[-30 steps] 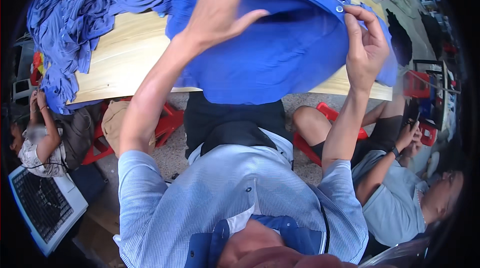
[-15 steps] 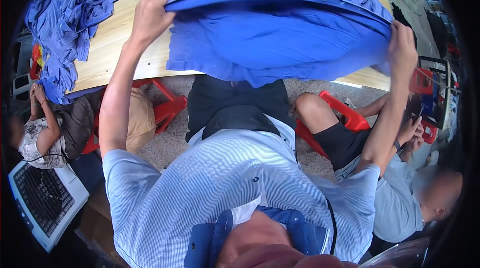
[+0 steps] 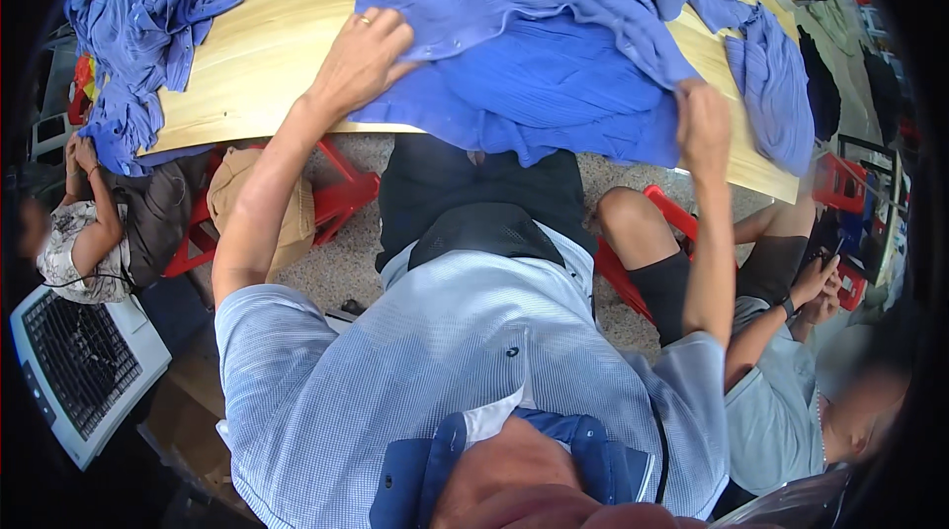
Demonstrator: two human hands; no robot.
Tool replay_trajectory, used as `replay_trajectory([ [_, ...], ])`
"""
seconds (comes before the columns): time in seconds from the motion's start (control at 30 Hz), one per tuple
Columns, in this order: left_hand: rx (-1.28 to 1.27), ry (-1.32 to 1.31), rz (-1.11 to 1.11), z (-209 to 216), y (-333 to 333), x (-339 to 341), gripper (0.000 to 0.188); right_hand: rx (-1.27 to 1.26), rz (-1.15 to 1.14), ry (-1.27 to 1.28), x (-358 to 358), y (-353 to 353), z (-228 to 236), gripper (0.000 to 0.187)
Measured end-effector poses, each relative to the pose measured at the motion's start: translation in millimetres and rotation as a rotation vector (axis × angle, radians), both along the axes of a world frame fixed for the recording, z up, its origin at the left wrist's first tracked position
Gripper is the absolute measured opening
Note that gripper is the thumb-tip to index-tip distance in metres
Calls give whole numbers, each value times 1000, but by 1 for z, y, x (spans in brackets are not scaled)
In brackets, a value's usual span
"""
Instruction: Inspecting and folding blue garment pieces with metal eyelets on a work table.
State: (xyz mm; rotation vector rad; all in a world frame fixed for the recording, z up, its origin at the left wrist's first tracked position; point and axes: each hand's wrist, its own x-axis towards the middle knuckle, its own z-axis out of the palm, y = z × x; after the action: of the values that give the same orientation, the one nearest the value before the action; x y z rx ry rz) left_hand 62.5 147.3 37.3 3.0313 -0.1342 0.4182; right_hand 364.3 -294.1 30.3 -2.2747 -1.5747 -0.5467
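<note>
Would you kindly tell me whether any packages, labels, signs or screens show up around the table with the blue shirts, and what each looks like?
No packages, labels or signs can be made out.
Phone: small dark slab, apparently held in a seated person's hands at the lower right, beside the red stool; its screen cannot be seen clearly.
Grey slatted box: on the floor at the lower left, pale rectangular frame, dark grille; no screen.

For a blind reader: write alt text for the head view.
Seen from above, a person's left hand presses flat on a blue shirt spread over a wooden table, while the right hand pinches its edge. Other people sit alongside.
</note>
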Motion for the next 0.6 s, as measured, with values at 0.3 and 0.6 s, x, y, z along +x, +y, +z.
replay_trajectory([
  [0.3, -131, 68, 71, 3, 14, -28, 33, -23, -255, 203, 49, -5, -18, 40],
  [0.6, -292, -177, 212, -3, -30, -31, 36, -52, -116, 66, 100, 7, -3, 34],
])
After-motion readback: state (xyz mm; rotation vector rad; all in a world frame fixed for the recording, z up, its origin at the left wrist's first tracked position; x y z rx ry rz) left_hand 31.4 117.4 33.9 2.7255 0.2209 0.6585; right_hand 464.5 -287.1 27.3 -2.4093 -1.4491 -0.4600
